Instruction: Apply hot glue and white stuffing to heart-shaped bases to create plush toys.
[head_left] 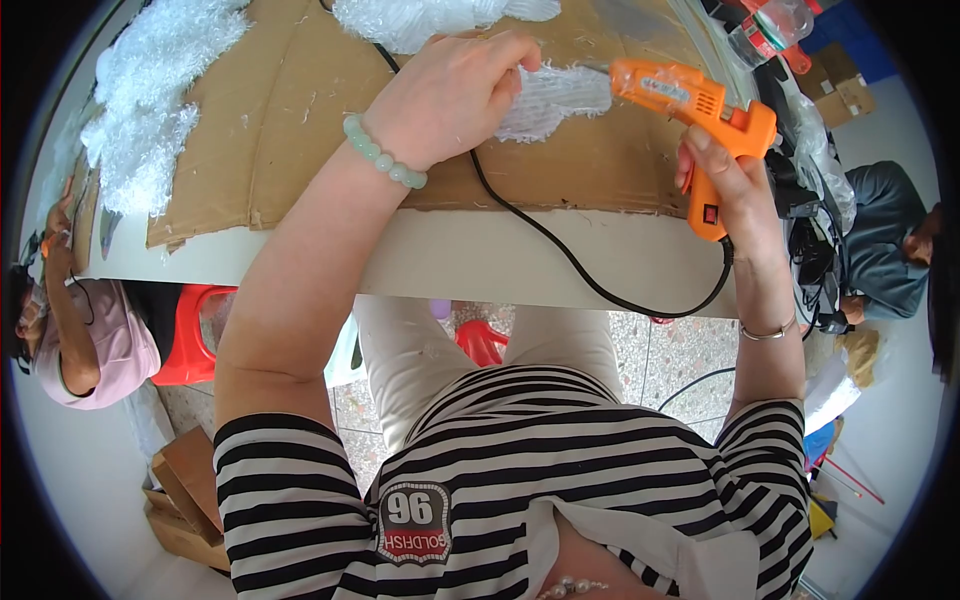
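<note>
At upper centre the left hand [455, 90] presses closed fingers on a white fluffy piece [555, 100] over brown cardboard [300, 120]; right hand [730, 185] grips an orange glue gun [690, 100], upper right

White table [480, 255], speckled floor [640, 350]

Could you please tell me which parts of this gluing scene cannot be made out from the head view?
- Nozzle tip of the orange glue gun in the right hand: lost against the white fluffy strip.
- Left hand fingertips: curled under, on the strip.
- Black cord: its far end passes under white fluff at the top edge.
- Cardboard sheet: cut off by the top edge.
</note>
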